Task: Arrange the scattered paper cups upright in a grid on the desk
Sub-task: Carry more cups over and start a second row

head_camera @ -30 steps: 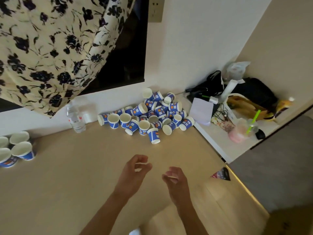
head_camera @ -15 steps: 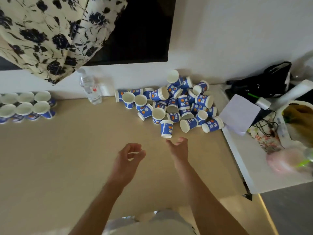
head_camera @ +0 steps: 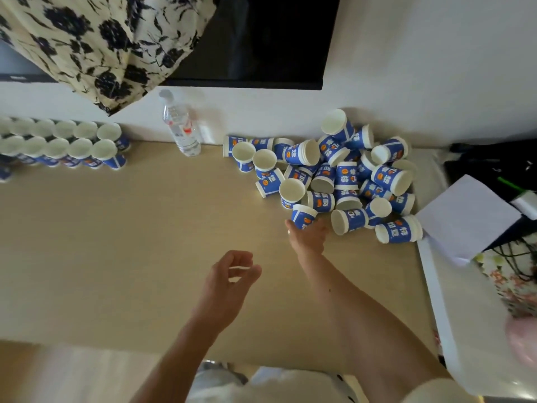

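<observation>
A heap of blue-and-white paper cups (head_camera: 343,175) lies against the wall at the back right of the beige desk (head_camera: 139,239), most on their sides, a few upright. My right hand (head_camera: 308,238) reaches to the heap's near edge and its fingers wrap the lower part of an upside-down cup (head_camera: 303,216). My left hand (head_camera: 229,282) hovers over the desk nearer to me, fingers curled loosely apart with nothing in them. At the far left, two rows of upright cups (head_camera: 64,144) stand by the wall.
A clear water bottle (head_camera: 181,126) stands by the wall between the rows and the heap. A floral cloth (head_camera: 96,39) hangs above left, beside a dark screen (head_camera: 261,39). A white side table (head_camera: 465,301) on the right carries paper, cables and a black bag.
The view swung left and closer to the desk. My right hand moved forward to the heap and closed around the nearest cup. My left hand stayed curled over the desk.
</observation>
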A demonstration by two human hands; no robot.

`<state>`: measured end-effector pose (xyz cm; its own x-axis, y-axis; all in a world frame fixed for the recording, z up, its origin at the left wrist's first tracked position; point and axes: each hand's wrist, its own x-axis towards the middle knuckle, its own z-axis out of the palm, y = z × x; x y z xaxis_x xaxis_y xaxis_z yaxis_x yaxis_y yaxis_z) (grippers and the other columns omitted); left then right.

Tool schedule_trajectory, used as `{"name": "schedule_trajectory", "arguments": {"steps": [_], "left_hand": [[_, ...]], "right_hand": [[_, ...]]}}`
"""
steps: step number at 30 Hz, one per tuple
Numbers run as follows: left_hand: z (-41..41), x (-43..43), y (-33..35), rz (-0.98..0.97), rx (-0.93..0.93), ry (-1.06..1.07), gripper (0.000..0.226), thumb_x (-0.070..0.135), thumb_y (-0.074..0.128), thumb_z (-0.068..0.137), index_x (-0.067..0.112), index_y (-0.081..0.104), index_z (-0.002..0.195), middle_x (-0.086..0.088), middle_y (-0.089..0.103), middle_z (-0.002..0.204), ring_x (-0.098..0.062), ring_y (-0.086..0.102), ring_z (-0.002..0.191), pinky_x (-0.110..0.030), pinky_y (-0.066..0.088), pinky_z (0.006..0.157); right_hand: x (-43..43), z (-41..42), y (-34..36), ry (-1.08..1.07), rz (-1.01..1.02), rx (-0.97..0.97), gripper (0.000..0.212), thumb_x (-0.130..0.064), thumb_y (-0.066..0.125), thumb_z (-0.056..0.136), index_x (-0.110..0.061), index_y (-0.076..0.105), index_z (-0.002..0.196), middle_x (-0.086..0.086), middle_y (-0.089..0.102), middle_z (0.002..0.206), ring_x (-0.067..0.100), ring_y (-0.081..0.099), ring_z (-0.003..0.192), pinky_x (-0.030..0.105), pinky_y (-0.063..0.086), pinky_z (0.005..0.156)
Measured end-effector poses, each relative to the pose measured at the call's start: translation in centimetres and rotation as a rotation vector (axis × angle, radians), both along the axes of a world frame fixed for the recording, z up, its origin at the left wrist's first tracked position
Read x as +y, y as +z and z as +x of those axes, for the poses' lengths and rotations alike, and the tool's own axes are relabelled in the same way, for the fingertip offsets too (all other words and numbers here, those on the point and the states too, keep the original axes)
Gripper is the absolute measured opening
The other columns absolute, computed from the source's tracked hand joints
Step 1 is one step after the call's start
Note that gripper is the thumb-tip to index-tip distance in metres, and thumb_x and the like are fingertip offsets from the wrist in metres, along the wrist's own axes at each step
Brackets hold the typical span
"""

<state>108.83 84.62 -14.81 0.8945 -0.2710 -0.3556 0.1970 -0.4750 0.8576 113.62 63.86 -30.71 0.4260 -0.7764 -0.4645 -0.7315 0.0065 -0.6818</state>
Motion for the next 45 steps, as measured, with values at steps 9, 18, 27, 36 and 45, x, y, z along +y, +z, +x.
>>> {"name": "schedule_trajectory", "arguments": {"steps": [9, 18, 27, 36, 45], "left_hand": [[-0.3, -2.6, -0.9, 0.065, 0.035, -0.021, 0.020, 0.019, 0.072, 0.090, 0.017, 0.066, 0.109, 0.001, 0.069, 0.105, 0.010, 0.063, 0.077, -0.004, 0.044, 0.066], [-0.2, -7.4, -1.4, -0.019, 0.174, -0.037, 0.046, 0.029, 0.078, 0.084, 0.019, 0.058, 0.125, 0.007, 0.072, 0.105, -0.005, 0.069, 0.094, -0.012, 0.051, 0.072], [-0.5, -8.0, -0.2, -0.074, 0.148, 0.002, 0.027, 0.014, 0.074, 0.088, 0.021, 0.059, 0.109, 0.002, 0.069, 0.095, 0.002, 0.066, 0.073, -0.004, 0.046, 0.055], [-1.2, -5.7, -0.4, -0.042, 0.124, 0.033, 0.022, 0.010, 0.074, 0.086, 0.017, 0.061, 0.102, -0.002, 0.069, 0.086, 0.007, 0.062, 0.061, -0.006, 0.046, 0.055], [-1.8, -1.4, -0.9, -0.068, 0.119, 0.126, 0.028, 0.018, 0.077, 0.085, 0.021, 0.060, 0.107, 0.001, 0.072, 0.086, -0.003, 0.067, 0.070, -0.015, 0.052, 0.062]], "right_hand": [[0.1, -3.6, 0.9, -0.121, 0.198, -0.201, 0.071, -0.030, 0.080, 0.079, -0.007, 0.043, 0.135, 0.009, 0.064, 0.113, 0.028, 0.066, 0.096, 0.038, 0.053, 0.082], [2.5, -11.9, 9.0, 0.328, 0.259, -0.522, 0.085, -0.038, 0.083, 0.065, -0.026, 0.041, 0.138, -0.004, 0.065, 0.114, 0.011, 0.067, 0.103, 0.026, 0.056, 0.088], [-5.8, -11.8, 10.5, 0.739, -0.288, -0.331, 0.085, -0.018, 0.078, 0.069, -0.023, 0.038, 0.143, -0.006, 0.047, 0.135, 0.011, 0.043, 0.128, 0.032, 0.037, 0.109], [-12.3, -6.8, 3.3, 0.977, -0.931, 0.292, 0.077, -0.011, 0.083, 0.069, -0.013, 0.049, 0.138, 0.009, 0.055, 0.132, 0.030, 0.053, 0.125, 0.042, 0.048, 0.096], [-12.0, -9.0, 1.9, 1.066, -0.941, 0.385, 0.063, -0.016, 0.079, 0.076, -0.018, 0.051, 0.132, 0.002, 0.057, 0.128, 0.024, 0.054, 0.118, 0.038, 0.041, 0.097]]}}
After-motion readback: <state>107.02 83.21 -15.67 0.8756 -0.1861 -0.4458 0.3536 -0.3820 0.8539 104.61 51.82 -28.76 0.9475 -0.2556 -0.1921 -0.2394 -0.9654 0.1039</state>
